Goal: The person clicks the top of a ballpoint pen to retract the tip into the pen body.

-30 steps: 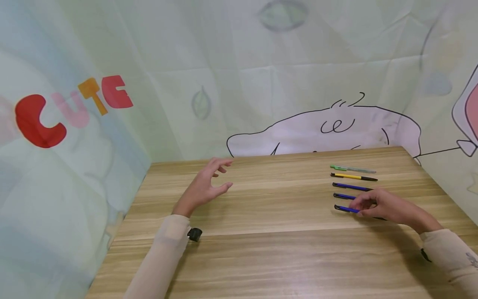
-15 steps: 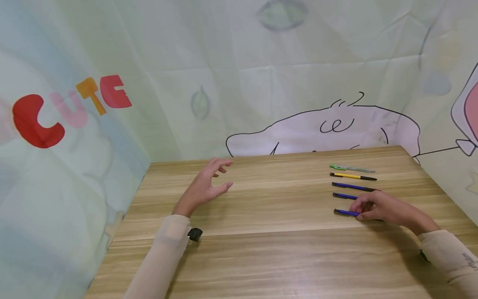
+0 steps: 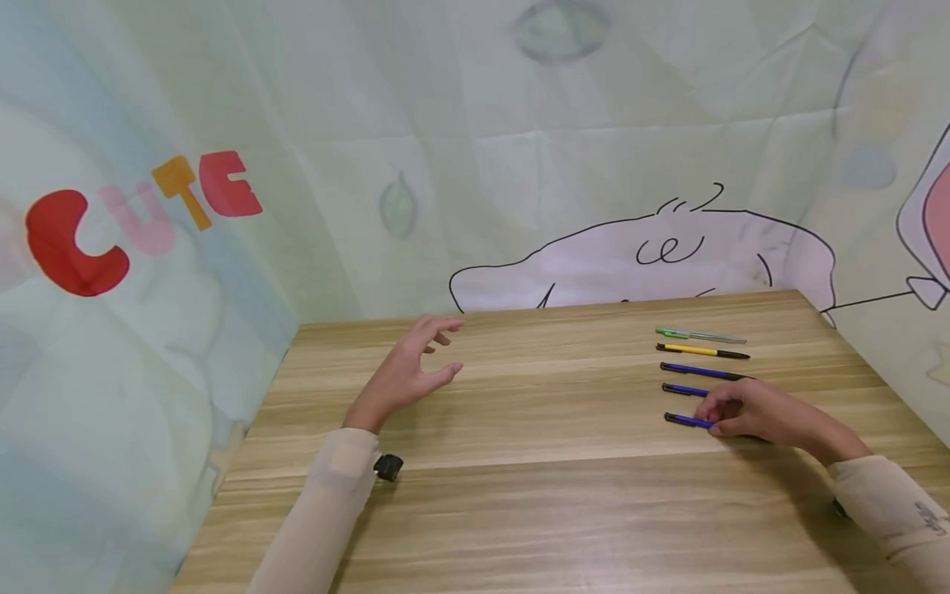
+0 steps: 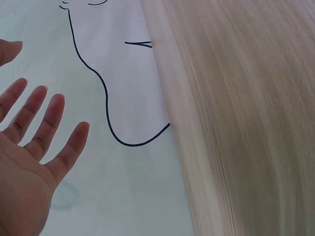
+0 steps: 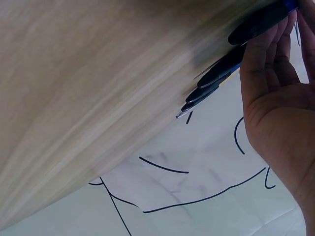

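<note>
My right hand (image 3: 764,411) pinches the nearest blue pen (image 3: 686,421) on the table. The hand covers much of that pen; in the right wrist view its black grip (image 5: 258,22) sticks out past the fingers. Just beyond lies a second blue pen (image 3: 684,389), partly behind the hand. Farther back, roughly parallel, are a third blue pen (image 3: 693,370), a yellow pen (image 3: 698,351) with a black tip and a clear pen with a green clip (image 3: 698,335). Over the left part of the table my left hand (image 3: 406,363) hovers, fingers loosely spread, holding nothing.
The wood-grain table (image 3: 519,511) ends at a back edge against a printed cloth (image 3: 356,165) with cartoon drawings. More cloth, with coloured letters, hangs on the left side. A small black device (image 3: 388,467) is at my left wrist.
The nearest blue pen has shifted slightly toward me with my right hand, widening its gap from the second blue pen. My left hand stays in place.
</note>
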`<state>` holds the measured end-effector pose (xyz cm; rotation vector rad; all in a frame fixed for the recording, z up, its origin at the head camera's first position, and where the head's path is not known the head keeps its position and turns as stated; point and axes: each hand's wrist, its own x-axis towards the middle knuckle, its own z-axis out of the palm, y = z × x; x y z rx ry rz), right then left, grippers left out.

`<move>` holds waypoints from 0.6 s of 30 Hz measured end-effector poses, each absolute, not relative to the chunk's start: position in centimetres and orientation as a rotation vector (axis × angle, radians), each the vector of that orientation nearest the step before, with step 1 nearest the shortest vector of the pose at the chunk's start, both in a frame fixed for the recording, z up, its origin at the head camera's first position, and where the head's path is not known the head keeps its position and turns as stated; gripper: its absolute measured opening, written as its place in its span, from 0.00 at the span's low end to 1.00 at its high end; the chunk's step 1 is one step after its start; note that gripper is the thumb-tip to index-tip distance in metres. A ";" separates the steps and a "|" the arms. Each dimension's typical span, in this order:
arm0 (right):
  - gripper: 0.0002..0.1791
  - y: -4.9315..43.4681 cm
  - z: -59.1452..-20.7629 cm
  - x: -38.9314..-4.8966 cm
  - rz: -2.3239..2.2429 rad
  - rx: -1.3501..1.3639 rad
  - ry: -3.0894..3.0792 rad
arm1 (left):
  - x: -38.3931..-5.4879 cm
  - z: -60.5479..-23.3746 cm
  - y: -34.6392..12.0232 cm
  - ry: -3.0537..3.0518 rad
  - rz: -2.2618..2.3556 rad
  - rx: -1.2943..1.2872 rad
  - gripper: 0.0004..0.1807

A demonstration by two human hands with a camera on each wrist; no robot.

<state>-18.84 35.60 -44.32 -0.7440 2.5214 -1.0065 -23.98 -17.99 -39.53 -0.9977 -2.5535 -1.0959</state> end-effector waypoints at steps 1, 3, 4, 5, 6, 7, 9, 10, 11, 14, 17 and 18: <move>0.06 35.6 -44.3 -18.8 -1.007 -0.741 2.521 | -24.0 -39.5 -18.0 -2.551 -1.090 -1.000 0.33; 0.06 35.6 -44.3 -18.9 -1.008 -0.736 2.518 | -24.0 -39.4 -17.9 -2.547 -1.074 -1.003 0.33; 0.06 35.6 -44.2 -18.8 -1.008 -0.732 2.517 | -24.0 -39.4 -17.9 -2.546 -1.068 -1.004 0.33; 0.06 35.5 -44.2 -18.8 -1.008 -0.729 2.515 | -24.0 -39.4 -17.9 -2.544 -1.064 -1.005 0.33; 0.06 35.5 -44.2 -18.8 -1.006 -0.730 2.515 | -24.0 -39.4 -17.8 -2.541 -1.063 -1.008 0.33; 0.06 35.5 -44.1 -18.8 -1.004 -0.731 2.516 | -24.0 -39.3 -17.8 -2.539 -1.065 -1.012 0.33; 0.06 35.5 -44.1 -18.8 -0.999 -0.736 2.519 | -24.0 -39.3 -17.7 -2.535 -1.078 -1.018 0.33; 0.06 35.5 -44.1 -18.8 -0.998 -0.736 2.523 | -24.0 -39.3 -17.7 -2.535 -1.082 -1.019 0.33; 0.06 35.5 -44.1 -18.8 -0.995 -0.733 2.526 | -23.9 -39.3 -17.7 -2.534 -1.086 -1.020 0.33; 0.07 35.5 -44.0 -18.8 -0.985 -0.715 2.533 | -23.9 -39.4 -17.6 -2.536 -1.091 -1.019 0.32; 0.08 35.5 -44.0 -18.8 -0.973 -0.693 2.537 | -24.0 -39.6 -17.6 -2.537 -1.091 -1.019 0.32; 0.08 35.5 -44.0 -18.8 -0.969 -0.690 2.538 | -24.0 -39.6 -17.6 -2.536 -1.092 -1.020 0.32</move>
